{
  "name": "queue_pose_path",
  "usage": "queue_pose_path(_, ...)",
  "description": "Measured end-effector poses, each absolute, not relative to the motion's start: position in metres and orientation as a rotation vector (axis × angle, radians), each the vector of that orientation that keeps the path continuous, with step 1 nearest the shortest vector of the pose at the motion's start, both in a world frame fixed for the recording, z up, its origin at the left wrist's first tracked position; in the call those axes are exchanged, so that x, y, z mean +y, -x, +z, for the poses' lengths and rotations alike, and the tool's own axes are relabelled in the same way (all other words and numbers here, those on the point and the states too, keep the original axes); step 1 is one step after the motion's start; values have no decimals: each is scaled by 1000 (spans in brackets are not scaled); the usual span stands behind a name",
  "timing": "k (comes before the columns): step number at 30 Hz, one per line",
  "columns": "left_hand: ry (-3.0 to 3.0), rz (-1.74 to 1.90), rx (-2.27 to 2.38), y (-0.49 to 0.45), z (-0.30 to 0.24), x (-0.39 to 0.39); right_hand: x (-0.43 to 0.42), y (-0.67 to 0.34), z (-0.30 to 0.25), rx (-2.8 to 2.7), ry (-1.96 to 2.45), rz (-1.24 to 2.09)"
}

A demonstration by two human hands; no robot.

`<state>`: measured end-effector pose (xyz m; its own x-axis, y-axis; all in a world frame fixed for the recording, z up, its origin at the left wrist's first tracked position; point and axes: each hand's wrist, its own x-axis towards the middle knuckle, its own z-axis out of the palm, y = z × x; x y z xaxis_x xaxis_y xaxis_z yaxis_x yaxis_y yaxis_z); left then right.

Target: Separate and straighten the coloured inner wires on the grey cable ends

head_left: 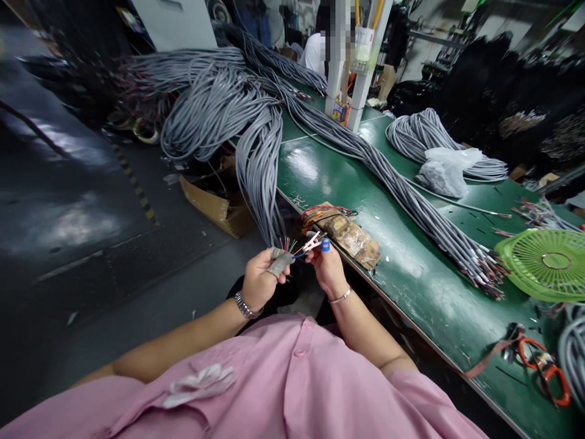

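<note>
My left hand (259, 279) grips the end of a grey cable (256, 177) that hangs down from a big bundle on the green bench (411, 268). Thin coloured wires (287, 244) fan out of the cable end above my taped fingers. My right hand (327, 268), with a blue cap on one fingertip, pinches a small red clip (311, 242) against those wires. Both hands are held just off the bench's near edge, above my lap.
A taped cardboard block with red leads (347, 231) lies at the bench edge. Long grey cable bundles (411, 195) cross the bench. A green fan grille (546, 263), a plastic bag (445, 171) and an open carton (214, 204) on the floor are nearby. A person (315, 52) sits far back.
</note>
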<state>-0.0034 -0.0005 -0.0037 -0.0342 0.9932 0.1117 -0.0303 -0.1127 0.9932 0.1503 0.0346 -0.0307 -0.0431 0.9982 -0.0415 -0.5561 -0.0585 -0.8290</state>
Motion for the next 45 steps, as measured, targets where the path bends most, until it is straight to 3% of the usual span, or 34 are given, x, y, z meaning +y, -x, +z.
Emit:
queue_pose_path(5, -1361, 1277, 1194, 2, -2, 1, 40, -150, -24, -604, 645, 1717)
queue_pose_path(13, -1440, 1211, 1244, 2, -3, 4, 39, -145, -22, -474, 638, 1660)
queue_pose_path(27, -1507, 1103, 1201, 14, -16, -13, 18, -177, -19, -1000, 914, 1945)
queue_pose_path(34, -1580, 1027, 1182, 16, -18, -22, 21, -178, -1, -1375, 962, 1755)
queue_pose_path(41, -1451, 657, 1113, 13, -13, -26, 9, -173, 6, -1795, 1002, 1417)
queue_pose_path(45, -1301, 737, 1121, 14, -12, -25, 1, -170, 0, -1588, 1017, 1401)
